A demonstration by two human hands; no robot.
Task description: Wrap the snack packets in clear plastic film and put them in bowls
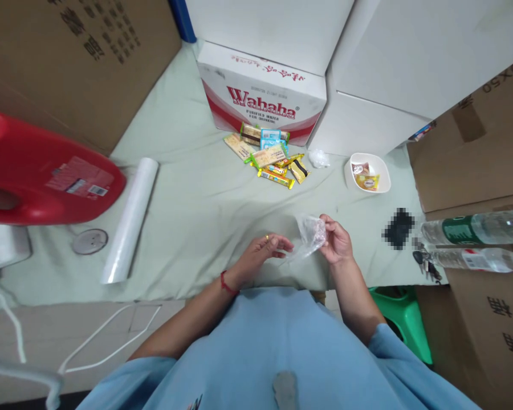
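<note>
My right hand grips a small clear plastic bag at its right side. Something pinkish shows in the bag by my fingers, too unclear to name. Just left of the bag, my left hand is open with loosely curved fingers. Its fingertips are close to the bag's loose edge; whether they touch it I cannot tell. Farther back lies a pile of wrapped snacks, with a crumpled clear plastic bag beside it. A white bowl to the right holds wrapped snacks in brown and yellow packets.
A Wahaha water carton stands behind the snacks. On the left are a roll of plastic film, a round disc and a red jug. Keys and bottles lie at the right, above a green stool.
</note>
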